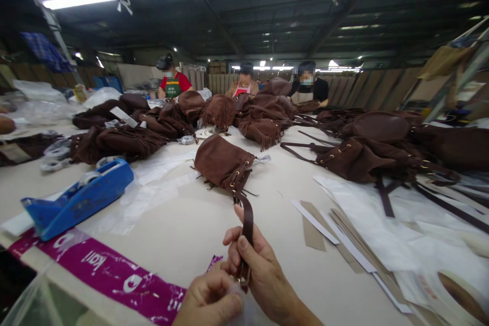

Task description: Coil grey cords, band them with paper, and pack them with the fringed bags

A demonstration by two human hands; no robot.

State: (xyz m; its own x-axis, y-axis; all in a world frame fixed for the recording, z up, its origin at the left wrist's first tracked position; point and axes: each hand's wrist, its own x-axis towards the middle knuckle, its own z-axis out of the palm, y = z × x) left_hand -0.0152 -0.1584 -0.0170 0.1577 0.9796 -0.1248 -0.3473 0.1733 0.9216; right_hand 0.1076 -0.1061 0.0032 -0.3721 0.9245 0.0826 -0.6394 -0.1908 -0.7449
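Note:
A brown fringed drawstring bag [221,160] lies on its side on the pale table in front of me. Its brown strap [248,216] runs down toward me and ends in a metal buckle [243,281]. My right hand [263,265] grips the strap just above the buckle, thumb pressed on it and index finger pointing up along it. Close to the buckle, my left hand [214,295] is closed, its fingers pinching a piece of clear plastic film [246,310] that is partly hidden.
To the left stands a blue tape dispenser [82,196], behind a purple printed strip [114,275]. More brown bags [367,153] are heaped across the back and right. Card strips [315,226], white sheets [367,214] and a tape roll [458,295] lie at right. Several people work beyond.

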